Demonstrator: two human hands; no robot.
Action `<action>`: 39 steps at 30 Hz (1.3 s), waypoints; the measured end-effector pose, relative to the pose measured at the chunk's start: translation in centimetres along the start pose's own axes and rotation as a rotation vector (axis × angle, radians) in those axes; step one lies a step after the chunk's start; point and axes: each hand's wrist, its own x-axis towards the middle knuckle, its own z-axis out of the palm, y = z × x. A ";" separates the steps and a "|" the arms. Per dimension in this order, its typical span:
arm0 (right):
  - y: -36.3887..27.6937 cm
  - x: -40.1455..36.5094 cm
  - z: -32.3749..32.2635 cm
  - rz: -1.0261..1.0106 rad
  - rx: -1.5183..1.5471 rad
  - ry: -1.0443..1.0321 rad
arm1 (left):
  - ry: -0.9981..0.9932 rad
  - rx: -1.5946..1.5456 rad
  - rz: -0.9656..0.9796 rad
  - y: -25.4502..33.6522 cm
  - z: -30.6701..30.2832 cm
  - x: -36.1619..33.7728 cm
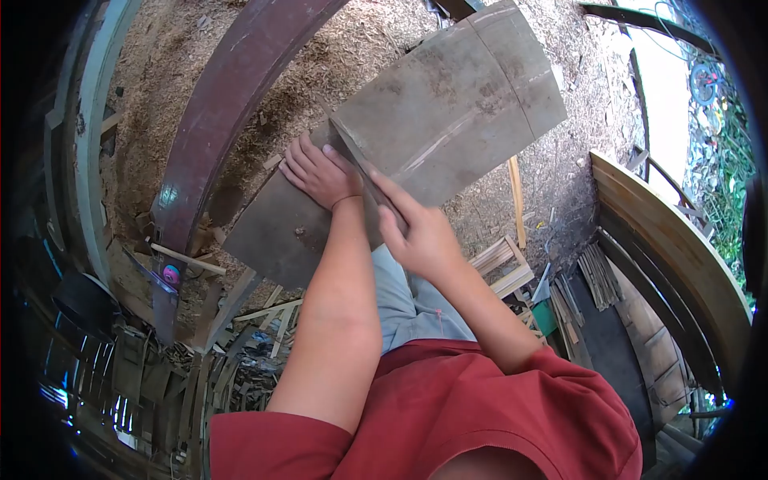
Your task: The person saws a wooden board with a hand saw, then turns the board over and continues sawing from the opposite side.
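A wide grey-brown wooden board [448, 104] lies slanted in front of me, with a thin dark line across its far right part. My left hand [320, 172] lies flat on the board's left portion, fingers stretched toward its far edge. Wrapped round the handle end of a handsaw, my right hand [422, 236] is closed near the board's front edge. The saw blade [352, 149] runs across the board just right of my left hand, seen nearly edge-on. My palm and fingers hide the saw's handle.
Wood shavings [320, 64] cover the ground. A long reddish-brown beam [224, 104] stands at the left, beside a pale post [92, 160]. Wooden slats [506, 268] lie right of my legs. Curved planks [664, 232] lean at the far right. A pink roll [170, 274] sits at lower left.
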 end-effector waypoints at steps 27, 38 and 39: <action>0.6 -0.6 -0.9 0.019 -0.001 0.014 | 0.002 0.007 -0.010 0.7 -0.1 0.4; -1.0 -2.5 -1.7 0.029 0.002 -0.049 | 0.067 0.045 0.012 0.0 0.4 0.2; -0.5 -3.4 -2.1 0.023 0.001 -0.049 | 0.073 0.045 0.010 0.2 0.3 0.2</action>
